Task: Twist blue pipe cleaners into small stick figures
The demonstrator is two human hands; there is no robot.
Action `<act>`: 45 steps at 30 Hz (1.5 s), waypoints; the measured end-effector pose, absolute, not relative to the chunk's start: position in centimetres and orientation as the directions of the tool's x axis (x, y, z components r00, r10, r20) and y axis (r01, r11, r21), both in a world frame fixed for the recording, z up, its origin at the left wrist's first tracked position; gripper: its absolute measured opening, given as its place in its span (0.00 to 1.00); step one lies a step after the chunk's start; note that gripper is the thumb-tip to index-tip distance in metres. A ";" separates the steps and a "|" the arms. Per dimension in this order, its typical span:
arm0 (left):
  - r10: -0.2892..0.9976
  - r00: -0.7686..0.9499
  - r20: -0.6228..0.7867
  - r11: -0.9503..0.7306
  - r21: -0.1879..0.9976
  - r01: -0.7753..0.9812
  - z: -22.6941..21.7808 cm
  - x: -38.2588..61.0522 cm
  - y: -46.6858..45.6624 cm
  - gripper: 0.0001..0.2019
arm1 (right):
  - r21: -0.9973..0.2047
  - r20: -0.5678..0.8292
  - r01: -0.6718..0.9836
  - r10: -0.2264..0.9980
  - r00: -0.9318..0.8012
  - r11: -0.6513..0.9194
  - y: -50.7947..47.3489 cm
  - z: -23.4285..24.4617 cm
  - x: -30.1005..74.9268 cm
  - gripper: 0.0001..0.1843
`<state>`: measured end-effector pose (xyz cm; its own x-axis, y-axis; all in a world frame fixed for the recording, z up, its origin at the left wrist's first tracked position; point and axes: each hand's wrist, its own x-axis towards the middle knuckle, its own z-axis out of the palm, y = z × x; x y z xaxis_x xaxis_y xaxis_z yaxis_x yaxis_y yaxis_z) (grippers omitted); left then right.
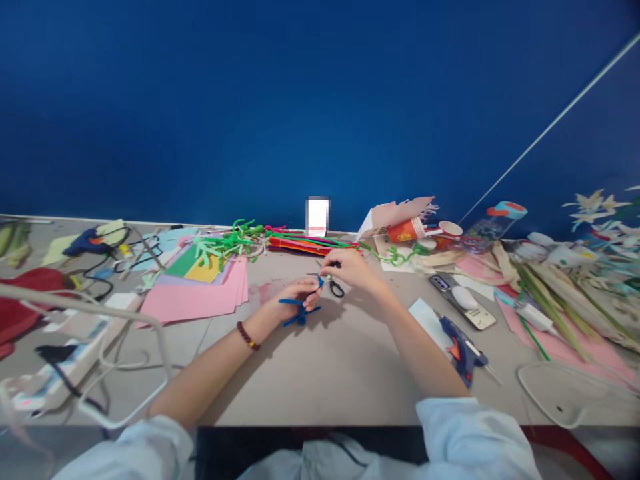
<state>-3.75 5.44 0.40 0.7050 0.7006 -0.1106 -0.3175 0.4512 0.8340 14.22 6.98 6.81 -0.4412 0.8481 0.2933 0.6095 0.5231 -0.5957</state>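
Note:
My left hand (300,293) is closed around a blue pipe cleaner (300,313) bent into loops, which stick out below and to the left of the fingers. A short blue end rises past the fingertips. Right there my right hand (347,268) pinches at that end from above, its thumb and finger pressed together. Its fingers partly cover the small tip between the two hands. Black-handled scissors (337,289) lie on the table just behind and below the right hand, their blades partly hidden.
Pink paper sheets (195,293) and a heap of green pipe cleaners (220,247) lie left. A bundle of coloured pipe cleaners (305,244) is at the back. To the right are a phone (483,317), a blue glue gun (465,350) and a paper cup (406,231); a power strip (75,360) is far left.

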 end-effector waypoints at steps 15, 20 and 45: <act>0.863 0.493 -0.116 0.431 0.679 -0.595 0.1 -4.4 6.7 0.09 | -0.337 0.308 0.700 0.776 -0.551 0.630 4.6 7.8 12.4 0.08; 0.841 0.539 -0.053 0.430 0.670 -0.605 0.2 -4.6 6.4 0.07 | -0.433 0.287 0.673 0.799 -0.528 0.600 5.8 7.3 13.1 0.08; 0.856 0.484 -0.184 0.355 0.889 -0.289 1.3 -3.6 5.4 0.11 | -0.260 0.345 0.836 0.855 -0.388 0.484 6.2 7.9 14.1 0.08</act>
